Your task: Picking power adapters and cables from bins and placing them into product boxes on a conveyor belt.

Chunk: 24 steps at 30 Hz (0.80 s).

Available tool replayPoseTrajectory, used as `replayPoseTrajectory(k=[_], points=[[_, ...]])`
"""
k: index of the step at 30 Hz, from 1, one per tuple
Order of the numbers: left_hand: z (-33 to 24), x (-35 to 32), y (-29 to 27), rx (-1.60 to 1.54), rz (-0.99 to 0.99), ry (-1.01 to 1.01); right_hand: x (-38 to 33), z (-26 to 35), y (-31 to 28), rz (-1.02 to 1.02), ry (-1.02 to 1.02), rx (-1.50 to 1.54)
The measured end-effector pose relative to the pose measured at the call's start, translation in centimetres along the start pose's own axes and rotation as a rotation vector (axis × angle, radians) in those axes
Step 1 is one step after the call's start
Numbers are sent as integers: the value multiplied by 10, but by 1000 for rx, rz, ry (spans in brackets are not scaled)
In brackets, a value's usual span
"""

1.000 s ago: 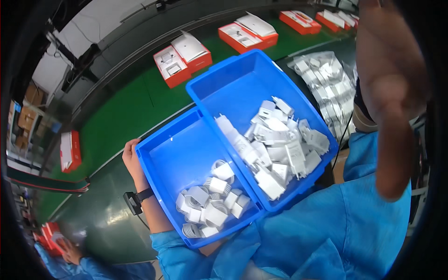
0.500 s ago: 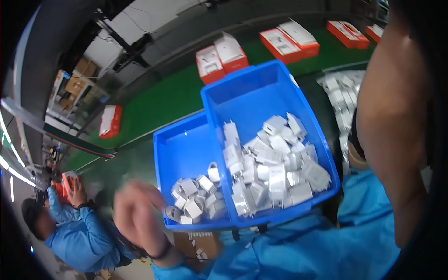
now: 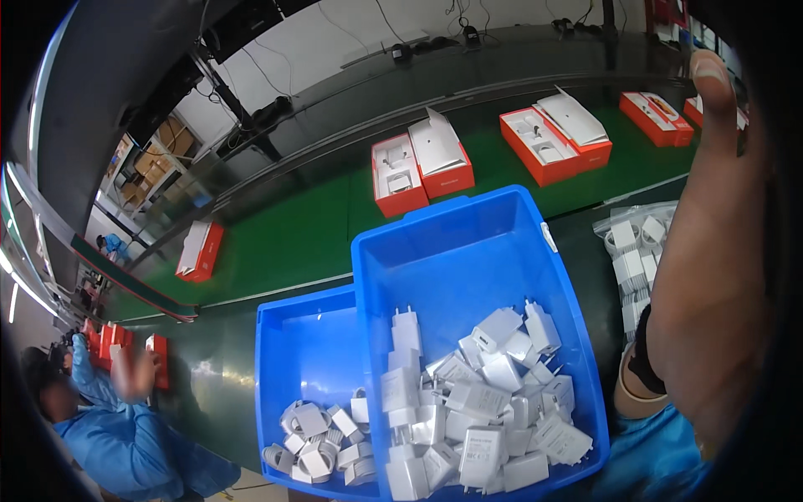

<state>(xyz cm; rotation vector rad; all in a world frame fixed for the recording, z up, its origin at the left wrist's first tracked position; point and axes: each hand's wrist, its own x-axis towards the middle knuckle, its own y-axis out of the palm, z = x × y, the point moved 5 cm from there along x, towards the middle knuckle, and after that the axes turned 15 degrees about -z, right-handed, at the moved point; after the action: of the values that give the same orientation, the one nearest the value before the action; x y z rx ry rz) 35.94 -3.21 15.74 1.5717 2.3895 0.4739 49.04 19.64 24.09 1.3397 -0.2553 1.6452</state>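
Observation:
My right hand [image 3: 707,234] reaches up along the right edge, very near the camera, with a dark band at the wrist. Its thumb points up beside a red box [image 3: 694,109] at the far right; the other fingers are hidden, so I cannot tell if it holds anything. My left hand is out of view. A large blue bin [image 3: 456,230] holds several white plug chargers [image 3: 481,400], heaped at its near end. Left of it, a smaller blue bin [image 3: 311,335] holds coiled white cables [image 3: 314,458].
Open red boxes with white inserts [image 3: 400,180] [image 3: 535,142] stand on the green conveyor [image 3: 309,222]. More red boxes [image 3: 199,251] [image 3: 657,117] stand on it at either side. A clear bag of white cables [image 3: 631,268] lies on the right. A co-worker in blue [image 3: 125,452] works at left beside red boxes [image 3: 157,360].
My left hand has left the picture. The view has shifted, so the bins and boxes appear lower. My right thumb now shows at upper right. The co-worker's hands have moved off the red box.

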Motion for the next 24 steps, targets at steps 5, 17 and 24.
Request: replayPoseTrajectory(k=[5,17,24], points=[[10,4,-30,-273,-71,152,-3,-16,14,52,5,35],[-40,34,-14,-482,71,171,-17,-40,45,165,18,92],[-29,31,-29,-466,-25,247,-23,-44,55,217,35,102]])
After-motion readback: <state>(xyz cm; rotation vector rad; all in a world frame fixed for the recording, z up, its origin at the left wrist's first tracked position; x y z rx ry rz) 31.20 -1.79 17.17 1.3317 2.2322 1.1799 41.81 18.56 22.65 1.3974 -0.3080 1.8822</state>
